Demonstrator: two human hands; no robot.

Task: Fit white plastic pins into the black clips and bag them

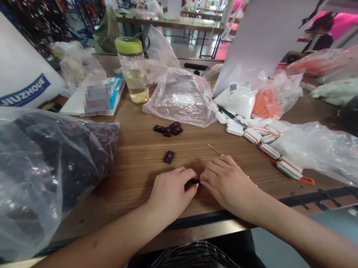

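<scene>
Small black piece, mostly hidden, pinched between both hands

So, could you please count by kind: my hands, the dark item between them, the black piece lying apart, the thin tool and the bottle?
Hands: 2
Dark item between them: 1
Black piece lying apart: 1
Thin tool: 1
Bottle: 1
Total: 6
The overlapping pile of black pieces is not included.
</scene>
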